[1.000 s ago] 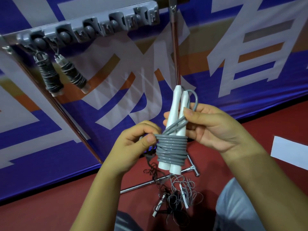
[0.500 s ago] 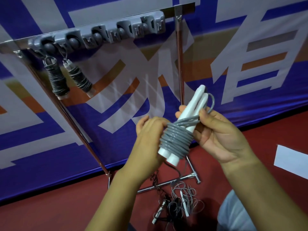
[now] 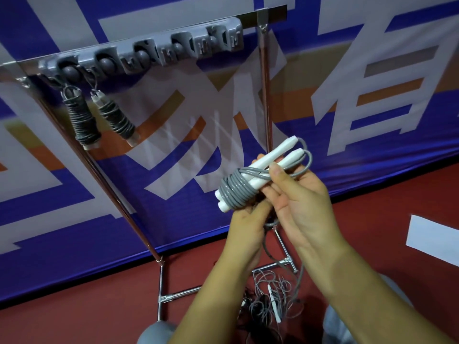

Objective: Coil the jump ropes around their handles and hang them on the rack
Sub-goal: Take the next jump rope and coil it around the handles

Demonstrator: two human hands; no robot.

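A right hand (image 3: 301, 194) pinches two white handles (image 3: 270, 161) wrapped in grey rope (image 3: 236, 192), left hand (image 3: 246, 227) gripping the slack, whose coils could unravel if tension drops.

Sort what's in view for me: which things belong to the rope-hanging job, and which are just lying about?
Job:
- white-handled rope, held by right hand and left hand
- rack
- two hung ropes
- loose ropes on floor

Lying about:
- banner
- white sheet
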